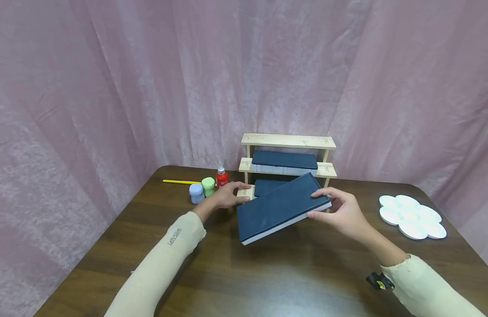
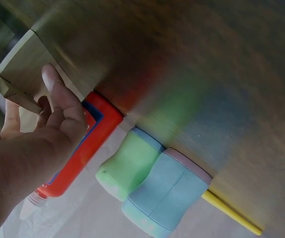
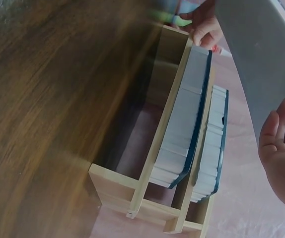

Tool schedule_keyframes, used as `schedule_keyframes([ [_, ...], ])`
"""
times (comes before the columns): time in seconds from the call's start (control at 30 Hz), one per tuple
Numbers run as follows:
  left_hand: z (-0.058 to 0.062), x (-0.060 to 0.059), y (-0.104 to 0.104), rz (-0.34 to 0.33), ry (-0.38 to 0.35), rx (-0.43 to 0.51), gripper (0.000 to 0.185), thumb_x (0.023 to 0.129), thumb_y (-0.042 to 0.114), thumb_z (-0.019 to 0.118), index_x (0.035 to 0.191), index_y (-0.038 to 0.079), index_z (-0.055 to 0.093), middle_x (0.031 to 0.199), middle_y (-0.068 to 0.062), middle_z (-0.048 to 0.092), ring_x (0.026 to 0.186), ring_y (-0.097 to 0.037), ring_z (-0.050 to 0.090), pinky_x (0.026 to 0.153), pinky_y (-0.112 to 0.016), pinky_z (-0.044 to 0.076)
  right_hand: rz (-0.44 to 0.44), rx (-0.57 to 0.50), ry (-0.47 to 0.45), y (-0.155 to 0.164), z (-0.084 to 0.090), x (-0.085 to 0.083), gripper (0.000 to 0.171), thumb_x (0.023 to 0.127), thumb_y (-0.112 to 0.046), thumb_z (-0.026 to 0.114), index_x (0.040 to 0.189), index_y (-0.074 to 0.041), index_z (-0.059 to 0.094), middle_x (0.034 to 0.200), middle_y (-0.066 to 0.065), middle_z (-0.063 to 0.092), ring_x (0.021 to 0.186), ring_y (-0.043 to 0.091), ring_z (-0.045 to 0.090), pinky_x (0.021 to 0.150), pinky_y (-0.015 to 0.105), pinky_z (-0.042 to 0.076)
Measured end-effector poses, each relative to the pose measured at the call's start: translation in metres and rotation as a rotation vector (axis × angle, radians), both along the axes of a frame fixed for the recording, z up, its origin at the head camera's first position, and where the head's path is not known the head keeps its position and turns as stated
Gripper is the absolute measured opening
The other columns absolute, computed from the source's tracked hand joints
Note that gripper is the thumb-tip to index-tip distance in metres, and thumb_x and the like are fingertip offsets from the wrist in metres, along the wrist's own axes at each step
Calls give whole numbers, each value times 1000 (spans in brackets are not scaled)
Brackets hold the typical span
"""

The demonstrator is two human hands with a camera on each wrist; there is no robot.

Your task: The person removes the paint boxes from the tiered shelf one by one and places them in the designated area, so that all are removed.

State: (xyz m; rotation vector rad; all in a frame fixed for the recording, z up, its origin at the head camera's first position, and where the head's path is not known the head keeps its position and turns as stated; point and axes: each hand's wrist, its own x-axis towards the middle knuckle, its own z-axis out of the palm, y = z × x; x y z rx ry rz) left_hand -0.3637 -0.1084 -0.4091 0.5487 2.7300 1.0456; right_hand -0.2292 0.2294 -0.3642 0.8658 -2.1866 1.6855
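My right hand (image 1: 340,213) grips one end of a dark blue hardcover book (image 1: 281,204), thumb and fingers on opposite faces. The book is raised and tilted in front of a three-step wooden rack (image 1: 289,141), partly covering its lowest step. My left hand (image 1: 228,196) holds the left end of that step; in the left wrist view its fingers curl round the wood (image 2: 28,59). One similar book (image 1: 285,160) lies flat on the middle step and another (image 1: 267,186) on the lowest. Their white page edges show in the right wrist view, the lower book (image 3: 182,114) nearer the camera.
Left of the rack stand a red bottle (image 1: 221,177) with a white nozzle, plus a green waisted container (image 1: 208,186) and a blue one (image 1: 196,193). Behind them lies a yellow stick (image 1: 180,181). A white flower-shaped palette (image 1: 412,216) rests at the table's right. Pink curtain (image 1: 212,79) hangs behind.
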Motion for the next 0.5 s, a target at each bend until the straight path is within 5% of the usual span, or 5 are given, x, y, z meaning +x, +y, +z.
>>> schedule_keyframes([
  [0.37, 3, -1, -1, -12, -5, 9, 51, 91, 35, 72, 138, 19, 59, 144, -14, 52, 132, -37, 47, 110, -55, 36, -55, 79, 6, -5, -4, 6, 41, 75, 6, 82, 113, -3, 68, 111, 5, 62, 97, 14, 56, 69, 21, 50],
  [0.5, 3, -1, -1, -14, 1, 1, 51, 92, 34, 72, 138, 19, 59, 144, -15, 51, 132, -37, 47, 110, -55, 36, -60, 94, -15, -6, -7, 7, 41, 75, 2, 84, 113, -5, 68, 106, 9, 60, 83, 13, 57, 58, 23, 46],
])
